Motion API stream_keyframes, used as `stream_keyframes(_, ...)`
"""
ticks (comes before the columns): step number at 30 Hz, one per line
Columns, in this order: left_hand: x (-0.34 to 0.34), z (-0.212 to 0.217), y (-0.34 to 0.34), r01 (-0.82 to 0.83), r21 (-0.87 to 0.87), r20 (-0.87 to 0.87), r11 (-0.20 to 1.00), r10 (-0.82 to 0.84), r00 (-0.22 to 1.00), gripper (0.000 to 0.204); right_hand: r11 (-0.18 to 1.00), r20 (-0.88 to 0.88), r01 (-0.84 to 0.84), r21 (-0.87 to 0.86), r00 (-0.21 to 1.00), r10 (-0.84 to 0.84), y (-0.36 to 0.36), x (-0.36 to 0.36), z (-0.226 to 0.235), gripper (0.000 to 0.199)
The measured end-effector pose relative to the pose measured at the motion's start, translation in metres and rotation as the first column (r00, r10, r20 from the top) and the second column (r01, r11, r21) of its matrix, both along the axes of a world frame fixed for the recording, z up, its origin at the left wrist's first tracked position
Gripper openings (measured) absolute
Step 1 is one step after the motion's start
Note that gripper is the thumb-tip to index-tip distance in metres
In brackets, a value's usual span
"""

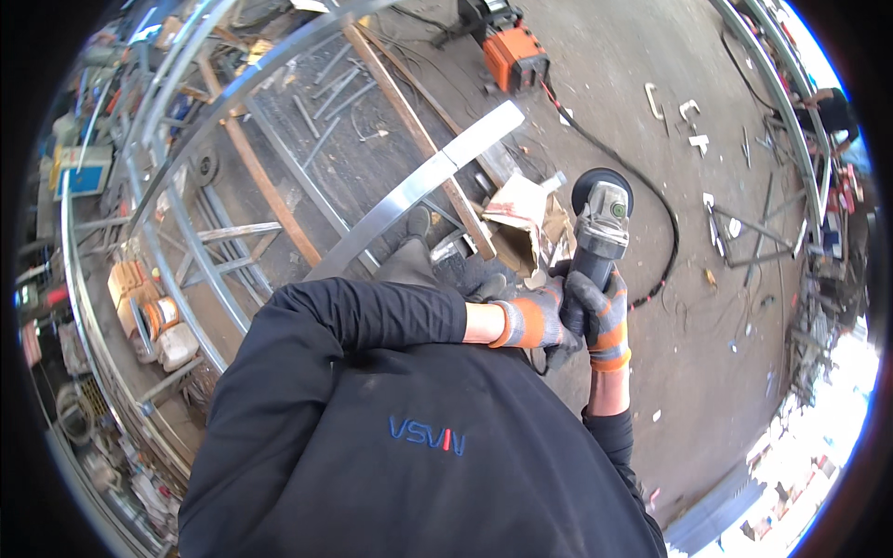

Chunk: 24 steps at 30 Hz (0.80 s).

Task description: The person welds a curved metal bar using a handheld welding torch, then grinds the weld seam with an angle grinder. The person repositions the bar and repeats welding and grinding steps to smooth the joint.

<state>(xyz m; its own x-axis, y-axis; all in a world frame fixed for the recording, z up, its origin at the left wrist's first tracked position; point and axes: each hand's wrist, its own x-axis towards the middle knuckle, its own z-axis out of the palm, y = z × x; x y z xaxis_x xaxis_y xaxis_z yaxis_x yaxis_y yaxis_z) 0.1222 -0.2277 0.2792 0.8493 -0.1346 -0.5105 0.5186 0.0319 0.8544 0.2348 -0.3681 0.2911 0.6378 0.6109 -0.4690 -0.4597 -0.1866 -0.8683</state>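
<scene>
An angle grinder [603, 223] with a black round disc stands out ahead of my body, head pointing away from me. My right hand [605, 316], in a grey and orange work glove, is closed around its dark body. Across my front comes my left hand [539, 321], gloved alike, its fingers closed on the rear of the grinder. Part of both grips is hidden by the gloves. Left of the grinder, a shiny square metal tube [419, 191] slants across a wooden beam [453, 191], apart from the disc.
A torn cardboard box [517, 216] sits just left of the grinder. An orange machine [516, 60] stands farther off, with a dark cable [642, 169] on the floor. Metal frames [177, 191] crowd the left, and a triangular metal frame [758, 232] lies right. Another person [828, 113] is far right.
</scene>
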Motion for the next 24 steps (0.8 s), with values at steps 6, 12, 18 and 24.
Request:
stream_keyframes(6, -0.052, -0.048, 0.129, 0.371, 0.213, 0.045, 0.904, -0.389, 0.92, 0.077, 0.959, -0.015, 0.068, -0.274, 0.997, -0.075, 0.096, -0.036, -0.033, 0.038)
stream_keyframes(12, -0.175, -0.154, 0.252, -0.311, 0.881, 0.3, 0.358, 0.085, 0.95, 0.084, 0.9, -0.203, -0.186, -0.395, 0.973, 0.112, 0.138, -0.049, -0.048, 0.053)
stream_keyframes(18, -0.216, -0.242, 0.245, -0.136, 0.919, 0.033, 0.369, 0.272, 0.962, 0.099, 0.85, -0.152, -0.379, -0.367, 0.926, 0.347, 0.169, -0.038, -0.093, 0.055)
stream_keyframes(24, -0.222, -0.249, 0.243, -0.192, 0.922, 0.096, 0.337, 0.282, 0.955, 0.084, 0.842, -0.351, -0.41, -0.351, 0.891, 0.288, 0.201, -0.036, -0.112, 0.057)
